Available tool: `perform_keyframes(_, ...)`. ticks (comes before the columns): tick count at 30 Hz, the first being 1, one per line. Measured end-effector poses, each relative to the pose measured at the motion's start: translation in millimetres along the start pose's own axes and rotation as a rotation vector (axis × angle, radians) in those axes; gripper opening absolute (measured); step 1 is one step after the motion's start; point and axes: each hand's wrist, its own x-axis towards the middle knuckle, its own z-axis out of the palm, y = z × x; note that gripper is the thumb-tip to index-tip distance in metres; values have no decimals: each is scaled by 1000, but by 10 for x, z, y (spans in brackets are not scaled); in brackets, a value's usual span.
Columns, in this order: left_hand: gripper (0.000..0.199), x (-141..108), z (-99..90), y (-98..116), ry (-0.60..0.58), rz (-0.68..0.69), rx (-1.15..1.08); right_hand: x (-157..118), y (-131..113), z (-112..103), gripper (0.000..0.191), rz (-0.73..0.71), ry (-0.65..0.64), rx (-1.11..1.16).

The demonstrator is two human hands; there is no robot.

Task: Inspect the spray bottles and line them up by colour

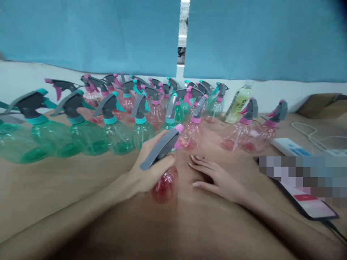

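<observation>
Your left hand is wrapped around the neck of a pink spray bottle, just under its grey trigger head, with the fingers curled shut on it and the thumb over the top. The bottle stands on the wooden table, tilted a little toward your fingers, its pink nozzle tip pointing away from you. Your right hand lies flat on the table just to the right of the bottle, fingers stretched out and released, gripping nothing; its fingertips stop short of the bottle without touching it.

The step in hand looks like handling or checking this one bottle, grasped but not yet lifted clear. A next move would call for a firm grip at the neck, since the round body will tip easily, and for the free hand to steady the base.

Right of your right fingers lies a phone with a cable. Beyond your fingertips stand two pink bottles, and past your left fingers a row of green bottles. Farther back is a crowd of mixed bottles and what may be a yellowish bottle, blurred, against the blue curtain.
</observation>
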Motion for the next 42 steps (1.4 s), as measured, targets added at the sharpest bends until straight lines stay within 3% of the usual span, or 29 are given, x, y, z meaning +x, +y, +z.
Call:
perform_keyframes(12, 40, -38, 71, -57, 5, -31, -45, 2, 4, -1, 60, 7, -11, 16)
perform_keyframes(17, 29, -49, 64, -52, -6, -46, -50, 4, 4, -2, 60, 7, -2, 35)
perform_keyframes(23, 14, -36, 65, -23, 70, -12, 9, 5, 12, 4, 59, -3, 1, 36)
perform_keyframes(34, 9, -43, 91, 14, 98, -42, 51, 5, 5, -1, 60, 4, -4, 23)
perform_keyframes(42, 21, -33, 96, 39, 100, -10, 102, 6, -1, -7, 59, 6, -2, 39)
